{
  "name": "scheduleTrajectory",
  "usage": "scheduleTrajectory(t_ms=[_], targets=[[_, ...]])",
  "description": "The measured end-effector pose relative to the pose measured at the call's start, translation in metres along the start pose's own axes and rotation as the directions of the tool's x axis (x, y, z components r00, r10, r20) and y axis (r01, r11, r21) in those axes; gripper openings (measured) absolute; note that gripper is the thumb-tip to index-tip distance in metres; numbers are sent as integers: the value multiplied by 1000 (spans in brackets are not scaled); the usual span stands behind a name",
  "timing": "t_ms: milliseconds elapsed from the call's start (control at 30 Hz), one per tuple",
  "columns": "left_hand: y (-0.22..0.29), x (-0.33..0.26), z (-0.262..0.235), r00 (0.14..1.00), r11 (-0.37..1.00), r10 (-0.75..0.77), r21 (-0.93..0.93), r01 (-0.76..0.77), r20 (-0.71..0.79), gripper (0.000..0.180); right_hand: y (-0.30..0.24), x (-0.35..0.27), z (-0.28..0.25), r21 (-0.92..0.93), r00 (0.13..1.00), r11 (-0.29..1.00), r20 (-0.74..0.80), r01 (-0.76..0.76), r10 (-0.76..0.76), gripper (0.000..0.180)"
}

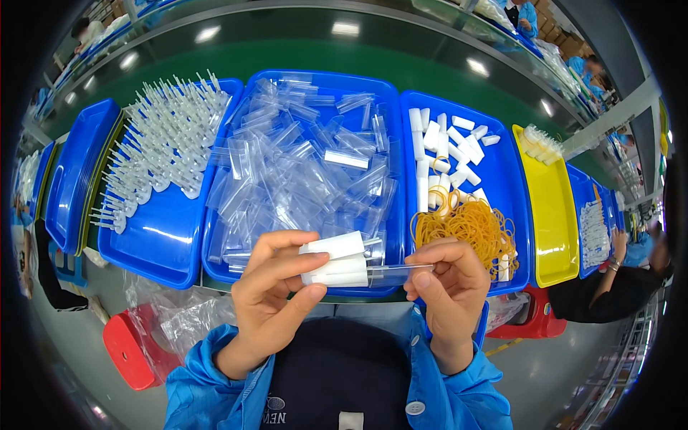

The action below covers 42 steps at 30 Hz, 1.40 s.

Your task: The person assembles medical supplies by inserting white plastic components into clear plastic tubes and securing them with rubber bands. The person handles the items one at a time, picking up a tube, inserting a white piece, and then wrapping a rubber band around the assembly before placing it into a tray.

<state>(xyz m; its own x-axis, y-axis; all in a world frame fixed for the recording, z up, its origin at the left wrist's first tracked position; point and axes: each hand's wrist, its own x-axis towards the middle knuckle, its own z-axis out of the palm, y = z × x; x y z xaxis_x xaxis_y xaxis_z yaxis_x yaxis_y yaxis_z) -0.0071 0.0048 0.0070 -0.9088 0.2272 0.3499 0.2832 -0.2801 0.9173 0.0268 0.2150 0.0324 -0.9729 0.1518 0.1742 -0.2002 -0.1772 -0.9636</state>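
Note:
Several white tubes (338, 259) lie bundled side by side between the thumb and fingers of my left hand (276, 287). A narrow clear plastic piece (390, 275) sticks out of the bundle toward the right. Its far end is pinched between the thumb and fingers of my right hand (450, 287). Both hands are above the near edge of a blue tray (215, 259) filled with clear plastic pieces (301, 168). Close beyond my right hand lies a heap of yellow rubber bands (469, 228), beside loose white tubes (466, 147), in another blue tray (512, 193).
At the left, a blue tray (154, 251) carries rows of thin white upright parts (168, 136), beside stacked blue trays (79, 179). A yellow tray (548, 215) stands at the right. Red stools (129, 351) are below the bench. Another person's arm (605, 276) is at the far right.

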Motion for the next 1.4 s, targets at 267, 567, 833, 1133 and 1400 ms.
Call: scheduleTrajectory(t_ms=[267,567,833,1133,1400], targets=[[-1,1,1,1000,1000,9,3,-9,3,29,-1,-2,2,-109,999,994,-14,30,-31,18],[1,-2,3,999,1000,-25,-2,25,-37,28,4,-2,11,-148,994,984,-25,104,-109,17],[5,-2,-6,996,966,-2,258,-20,85,26,8,-1,11,-71,993,992,-36,107,-110,16],[8,1,-4,993,974,26,219,-51,113,30,0,15,5,-184,994,980,95,69,-52,16],[-8,-9,13,984,924,168,357,-135,-64,54,6,10,45,-557,932,777,-14,293,-361,67]])
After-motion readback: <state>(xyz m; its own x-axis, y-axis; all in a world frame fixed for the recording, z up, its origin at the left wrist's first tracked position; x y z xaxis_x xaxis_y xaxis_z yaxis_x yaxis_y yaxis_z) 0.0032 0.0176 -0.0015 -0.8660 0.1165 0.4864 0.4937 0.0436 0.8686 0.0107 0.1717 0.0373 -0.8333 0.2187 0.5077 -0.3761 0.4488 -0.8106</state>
